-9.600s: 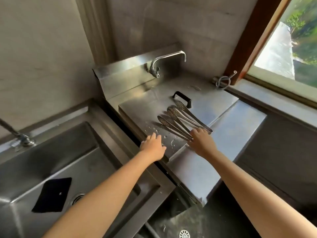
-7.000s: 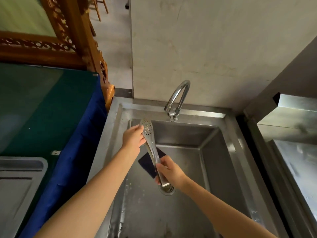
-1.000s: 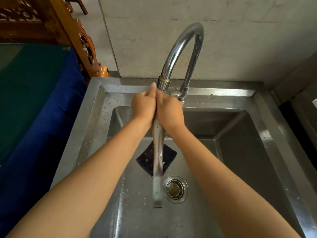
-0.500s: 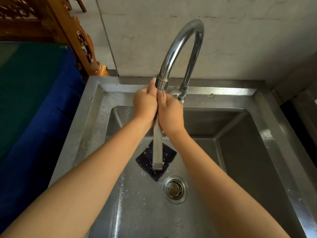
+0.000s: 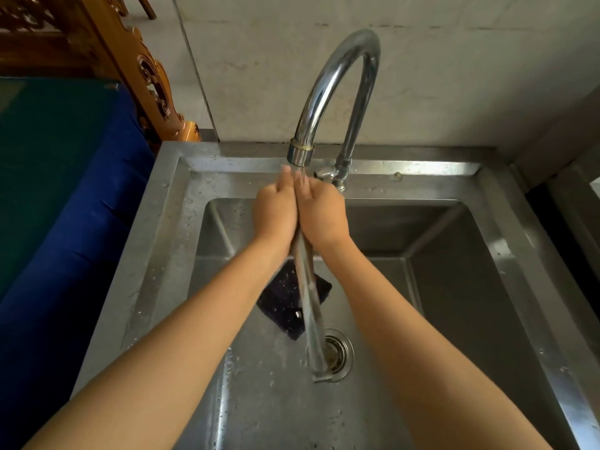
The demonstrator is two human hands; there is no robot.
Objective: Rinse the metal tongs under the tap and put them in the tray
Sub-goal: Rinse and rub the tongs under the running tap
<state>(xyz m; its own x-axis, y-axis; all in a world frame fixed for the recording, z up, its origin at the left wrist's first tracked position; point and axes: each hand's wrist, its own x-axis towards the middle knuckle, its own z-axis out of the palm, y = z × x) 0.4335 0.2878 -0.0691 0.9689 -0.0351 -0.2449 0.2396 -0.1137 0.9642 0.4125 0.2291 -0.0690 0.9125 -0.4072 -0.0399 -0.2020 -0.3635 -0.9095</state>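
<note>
Clasped between left hand (image 5: pixel 276 212) and right hand (image 5: pixel 322 213), the metal tongs (image 5: pixel 310 306) hang under the tap (image 5: pixel 324 89), long axis running nearward over the drain (image 5: pixel 342 352)

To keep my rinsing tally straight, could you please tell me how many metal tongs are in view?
1. The tongs are held between the left hand and right hand under the tap; others may lie out of frame.

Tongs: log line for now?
phase rinse; metal tongs held by left hand and right hand under running tap; lower end above drain; tray unseen
</note>
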